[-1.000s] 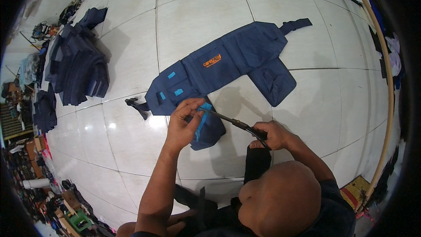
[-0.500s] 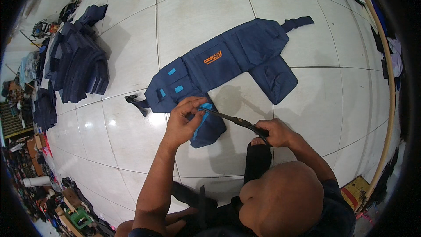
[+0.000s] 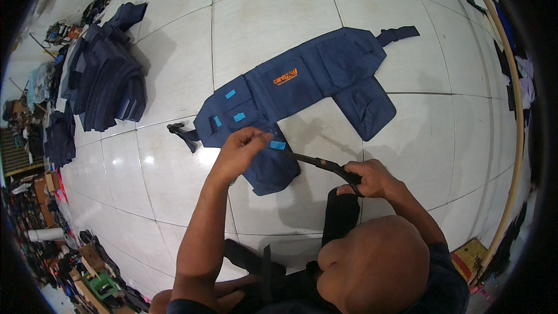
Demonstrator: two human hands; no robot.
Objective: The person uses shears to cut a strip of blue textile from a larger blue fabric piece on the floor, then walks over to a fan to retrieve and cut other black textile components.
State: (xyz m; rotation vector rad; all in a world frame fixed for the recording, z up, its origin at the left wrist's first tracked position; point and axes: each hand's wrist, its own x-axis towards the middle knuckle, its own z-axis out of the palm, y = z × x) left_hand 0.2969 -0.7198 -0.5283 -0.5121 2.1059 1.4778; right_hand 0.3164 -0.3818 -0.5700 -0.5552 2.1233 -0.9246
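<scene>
My right hand (image 3: 370, 178) grips a pair of black-handled scissors (image 3: 325, 164), their blades pointing left toward my other hand. With thumb and fingers pinched together, my left hand (image 3: 237, 152) is at a small piece of blue tape (image 3: 278, 145) beside the blade tips; the exact contact is too small to see. Beneath lies a navy fabric piece (image 3: 325, 75) spread flat, with pockets, an orange print, two hanging flaps and end straps. Three other blue tape pieces (image 3: 239, 117) sit on its left part. My left hand covers part of the lower left flap (image 3: 273, 174).
Stacked navy fabric pieces (image 3: 107, 75) stand on the white tiled floor (image 3: 174, 197) at the left. Assorted clutter (image 3: 75, 261) lines the left edge. A long curved pale pole (image 3: 516, 139) runs along the right. My knee and feet are close below the scissors.
The long blue strip that hung below my left fingers no longer shows; a short piece is at the fingertips. My left hand has shifted slightly left, and the scissors slightly right.
</scene>
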